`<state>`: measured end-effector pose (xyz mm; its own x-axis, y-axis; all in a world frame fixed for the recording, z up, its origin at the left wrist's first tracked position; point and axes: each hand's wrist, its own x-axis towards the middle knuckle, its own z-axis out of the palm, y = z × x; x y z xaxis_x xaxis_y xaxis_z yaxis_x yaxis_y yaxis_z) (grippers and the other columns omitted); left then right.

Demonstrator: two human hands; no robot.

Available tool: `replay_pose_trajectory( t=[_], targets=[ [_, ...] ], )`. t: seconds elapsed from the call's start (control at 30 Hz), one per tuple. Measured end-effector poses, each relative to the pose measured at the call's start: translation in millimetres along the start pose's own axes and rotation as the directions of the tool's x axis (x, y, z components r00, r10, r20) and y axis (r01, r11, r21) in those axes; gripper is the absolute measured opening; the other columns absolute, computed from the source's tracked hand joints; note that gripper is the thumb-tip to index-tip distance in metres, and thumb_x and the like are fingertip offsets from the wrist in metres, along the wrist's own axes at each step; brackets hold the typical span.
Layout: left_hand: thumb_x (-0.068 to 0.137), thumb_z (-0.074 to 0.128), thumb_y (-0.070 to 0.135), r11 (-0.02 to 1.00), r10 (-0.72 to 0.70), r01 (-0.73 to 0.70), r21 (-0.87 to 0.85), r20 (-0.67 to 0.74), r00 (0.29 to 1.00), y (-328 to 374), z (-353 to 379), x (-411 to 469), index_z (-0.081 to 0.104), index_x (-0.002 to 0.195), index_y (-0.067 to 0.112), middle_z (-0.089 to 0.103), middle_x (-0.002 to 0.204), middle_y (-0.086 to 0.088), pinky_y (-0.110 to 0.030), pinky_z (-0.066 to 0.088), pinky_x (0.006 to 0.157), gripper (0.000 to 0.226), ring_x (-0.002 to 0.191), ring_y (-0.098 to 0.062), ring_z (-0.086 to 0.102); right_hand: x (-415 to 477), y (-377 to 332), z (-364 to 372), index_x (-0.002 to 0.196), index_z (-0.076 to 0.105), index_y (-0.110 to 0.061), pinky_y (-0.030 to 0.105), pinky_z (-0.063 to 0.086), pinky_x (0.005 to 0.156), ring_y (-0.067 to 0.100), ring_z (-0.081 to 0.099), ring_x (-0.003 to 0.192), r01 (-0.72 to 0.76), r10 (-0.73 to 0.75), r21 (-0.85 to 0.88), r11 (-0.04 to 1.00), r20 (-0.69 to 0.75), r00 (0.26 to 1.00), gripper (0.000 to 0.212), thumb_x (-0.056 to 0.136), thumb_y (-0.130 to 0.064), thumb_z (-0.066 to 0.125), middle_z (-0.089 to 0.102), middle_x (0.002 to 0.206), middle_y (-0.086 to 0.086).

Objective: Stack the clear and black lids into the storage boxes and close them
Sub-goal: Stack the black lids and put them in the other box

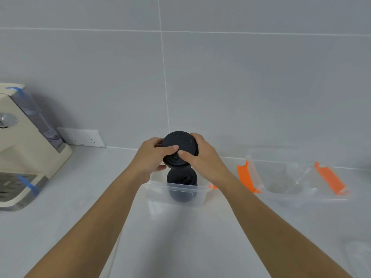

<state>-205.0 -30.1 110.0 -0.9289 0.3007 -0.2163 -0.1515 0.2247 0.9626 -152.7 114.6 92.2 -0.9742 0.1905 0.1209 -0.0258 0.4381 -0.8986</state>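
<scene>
A stack of round black lids (180,145) is held up above the counter between both hands. My left hand (152,157) grips its left side and my right hand (200,157) its right side, thumbs meeting on the top lid. Directly below stands an open clear storage box (158,192) with more black lids (181,185) inside it. To the right lies a second clear storage box (281,177) with orange latches (245,175), holding what looks like clear lids, hard to make out.
A cream countertop appliance (26,149) with blue tape stands at the left. A white wall socket (81,137) sits on the grey tiled wall behind. A faint clear object (359,255) lies at the counter's lower right.
</scene>
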Motion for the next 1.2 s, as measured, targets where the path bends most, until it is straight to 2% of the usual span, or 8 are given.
replay_pose_trajectory(
  t=[0.13,0.23,0.4,0.6,0.73,1.0,1.13,1.2],
  targets=[
    [0.081,0.069,0.025,0.994,-0.090,0.086,0.064,0.052,0.995,-9.4,-1.4,15.5,0.061,0.109,0.015,0.065,0.101,0.000,-0.033,0.052,0.071,0.031,0.094,-0.018,0.062,9.7,13.0,9.0,0.126,0.042,-0.018,0.023,0.044,0.079,0.016,0.054,0.102,-0.080,0.080,-0.017,0.997,0.023,0.997,0.049,0.082,-0.028,0.062,0.055,0.113,-0.003],
    [0.083,0.067,0.023,0.986,-0.146,0.136,0.100,0.099,0.984,-16.8,-0.6,22.9,0.061,0.105,0.013,0.066,0.094,-0.002,-0.031,0.053,0.068,0.026,0.088,-0.018,0.062,13.8,23.2,12.1,0.120,0.045,-0.021,0.017,0.042,0.072,0.013,0.055,0.097,-0.134,0.137,-0.047,0.990,0.065,0.988,0.044,0.081,-0.029,0.063,0.056,0.106,-0.005],
    [0.086,0.064,0.024,0.962,-0.237,0.208,0.176,0.168,0.957,-27.3,0.5,32.2,0.061,0.110,0.009,0.067,0.093,-0.003,-0.032,0.054,0.067,0.029,0.079,-0.016,0.061,20.4,32.9,12.8,0.119,0.044,-0.020,0.023,0.046,0.075,0.015,0.057,0.096,-0.228,0.247,-0.137,0.964,0.145,0.958,0.045,0.080,-0.034,0.063,0.058,0.108,-0.002],
    [0.086,0.062,0.027,0.920,-0.324,0.266,0.288,0.179,0.929,-35.7,0.4,44.8,0.057,0.118,0.007,0.064,0.115,-0.009,-0.039,0.052,0.081,0.038,0.103,-0.024,0.060,29.0,34.1,15.5,0.123,0.039,-0.014,0.030,0.045,0.079,0.021,0.055,0.100,-0.317,0.382,-0.270,0.909,0.242,0.892,0.048,0.084,-0.035,0.058,0.056,0.114,0.005],
    [0.087,0.061,0.024,0.902,-0.349,0.270,0.336,0.202,0.915,-37.7,2.2,49.5,0.057,0.118,0.004,0.066,0.114,-0.012,-0.036,0.054,0.073,0.037,0.093,-0.024,0.061,33.0,35.1,17.7,0.118,0.042,-0.010,0.033,0.044,0.083,0.024,0.055,0.103,-0.333,0.439,-0.365,0.869,0.260,0.860,0.045,0.084,-0.036,0.058,0.056,0.114,0.008],
    [0.086,0.063,0.021,0.895,-0.375,0.284,0.344,0.233,0.898,-40.6,2.6,53.5,0.057,0.118,0.001,0.067,0.113,-0.016,-0.036,0.055,0.076,0.038,0.086,-0.025,0.063,36.4,35.8,15.3,0.114,0.046,-0.010,0.034,0.044,0.085,0.024,0.054,0.104,-0.366,0.486,-0.392,0.844,0.268,0.832,0.047,0.080,-0.038,0.063,0.056,0.113,0.008],
    [0.084,0.064,0.007,0.907,-0.392,0.318,0.275,0.279,0.877,-40.2,1.7,53.6,0.056,0.118,-0.005,0.066,0.112,-0.019,-0.041,0.056,0.083,0.038,0.089,-0.029,0.064,36.3,31.2,13.6,0.114,0.047,-0.010,0.026,0.040,0.066,0.019,0.051,0.084,-0.372,0.503,-0.408,0.834,0.284,0.816,0.049,0.079,-0.039,0.065,0.054,0.100,0.004],
    [0.082,0.066,0.006,0.904,-0.399,0.318,0.284,0.299,0.867,-39.8,0.2,53.7,0.058,0.118,-0.005,0.065,0.116,-0.019,-0.043,0.054,0.090,0.038,0.099,-0.030,0.062,36.3,28.5,13.1,0.111,0.047,-0.009,0.025,0.037,0.059,0.018,0.046,0.075,-0.384,0.525,-0.424,0.820,0.291,0.800,0.047,0.078,-0.037,0.066,0.051,0.092,0.003]
  ],
)
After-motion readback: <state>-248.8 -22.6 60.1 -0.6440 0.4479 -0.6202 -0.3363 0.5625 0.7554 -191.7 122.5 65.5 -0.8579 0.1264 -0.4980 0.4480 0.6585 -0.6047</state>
